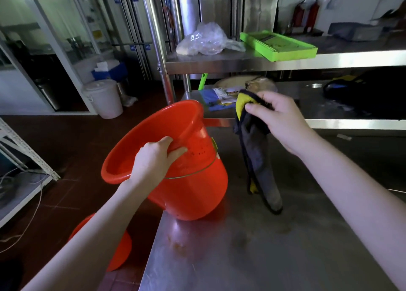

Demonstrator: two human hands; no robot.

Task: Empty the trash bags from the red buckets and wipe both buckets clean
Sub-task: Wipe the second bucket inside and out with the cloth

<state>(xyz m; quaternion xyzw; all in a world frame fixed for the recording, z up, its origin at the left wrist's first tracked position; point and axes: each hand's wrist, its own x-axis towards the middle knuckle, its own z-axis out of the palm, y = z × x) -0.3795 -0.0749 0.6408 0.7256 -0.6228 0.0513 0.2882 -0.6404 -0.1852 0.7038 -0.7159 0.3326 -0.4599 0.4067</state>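
Tipping the red bucket by its rim, the left hand gripped tight; the right hand pinched the cloth, which needed to rub inside well.

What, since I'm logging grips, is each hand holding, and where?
The left hand grips the tilted red bucket by its rim; the right hand pinches the grey-and-yellow cloth at its top end, the rest hanging.

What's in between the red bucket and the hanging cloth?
Only a bare strip of steel table shows between the red bucket and the cloth, seen in the head view; they don't touch.
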